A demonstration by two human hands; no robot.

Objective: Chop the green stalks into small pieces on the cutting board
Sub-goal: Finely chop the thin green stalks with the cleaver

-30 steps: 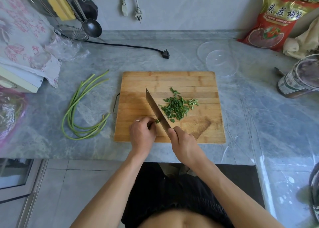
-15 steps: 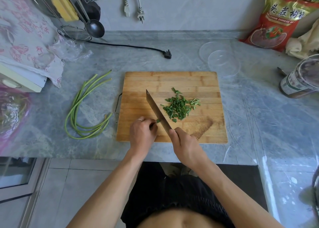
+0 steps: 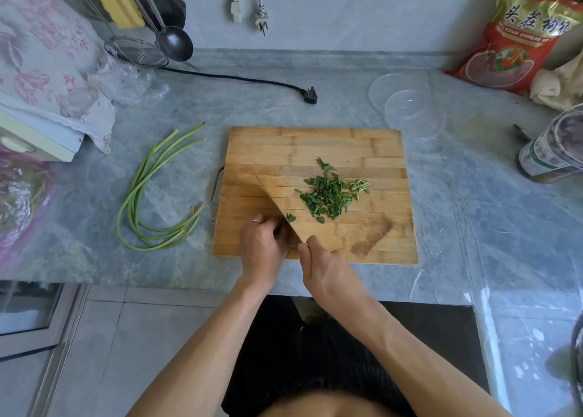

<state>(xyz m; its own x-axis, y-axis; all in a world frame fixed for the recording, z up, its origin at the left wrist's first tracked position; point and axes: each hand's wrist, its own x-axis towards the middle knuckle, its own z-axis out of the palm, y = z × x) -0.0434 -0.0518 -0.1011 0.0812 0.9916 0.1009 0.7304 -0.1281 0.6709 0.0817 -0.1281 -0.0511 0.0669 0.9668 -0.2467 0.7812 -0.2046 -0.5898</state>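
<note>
right hand [image 3: 328, 268] gripping knife [image 3: 277, 208], left hand [image 3: 263, 243] curled beside blade, uncut stalks [image 3: 151, 196] left of board [image 3: 315, 145]

**Readable print on the counter**

The red and gold bag [image 3: 526, 35] leaning on the wall at the far right carries large Chinese characters, 头茬枸杞, across its gold band. Beneath them runs a line of small Latin capitals of which "CHINESE" is legible; the remaining letters are blurred. The jar [image 3: 554, 147] lying at the right edge has a green and white label, too small to read.
</note>
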